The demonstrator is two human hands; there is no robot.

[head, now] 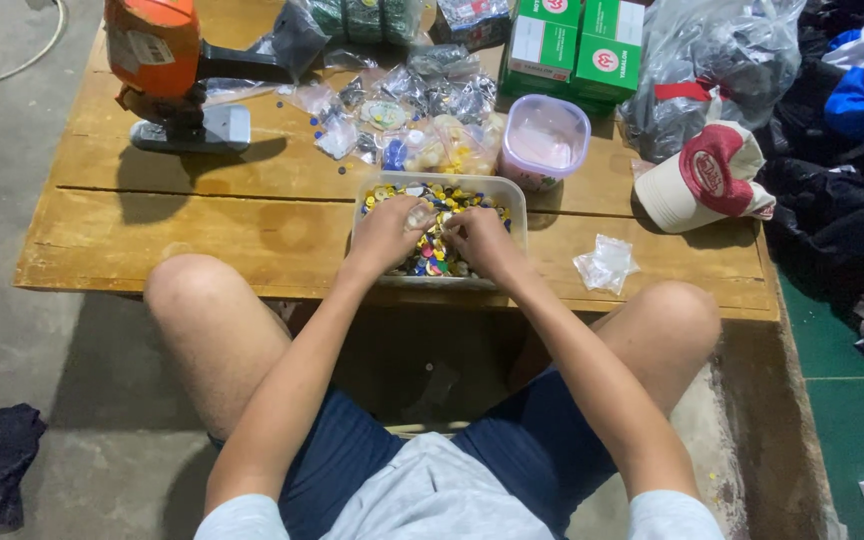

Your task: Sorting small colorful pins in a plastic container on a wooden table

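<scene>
Surface [202,215]: low wooden surface of planks, set between the seated person's bare knees; it carries everything below.
Grey bag [712,70]: large crumpled plastic bag at the far right of the surface, stuffed with dark contents that cannot be made out.
Press tool [167,75]: orange-topped machine on a grey base at the far left.
Green boxes [574,45]: two green and white cartons standing side by side at the far edge, shut.
Cap [707,175]: red and cream cap lying on the right, just beside the grey bag.
Clear tub [507,195]: rectangular see-through tub at the near edge, heaped with small round buttons [442,200] in yellow, blue, white and other colours.
Pink pot [544,140]: round translucent pot with a lilac rim, just behind the tub's right corner; its inside looks pale pink, contents unclear.
Small packets [422,120]: heap of little clear bags behind the tub, some holding yellow and blue pieces.
Loose packet [605,264]: one crumpled clear bag lying right of the tub.
Left hand [387,232]: inside the tub, fingers curled and pinching a small clear bag [420,214] above the buttons.
Right hand [477,238]: inside the tub beside the left, fingers bent down into the buttons; whether it grips any cannot be told.
</scene>
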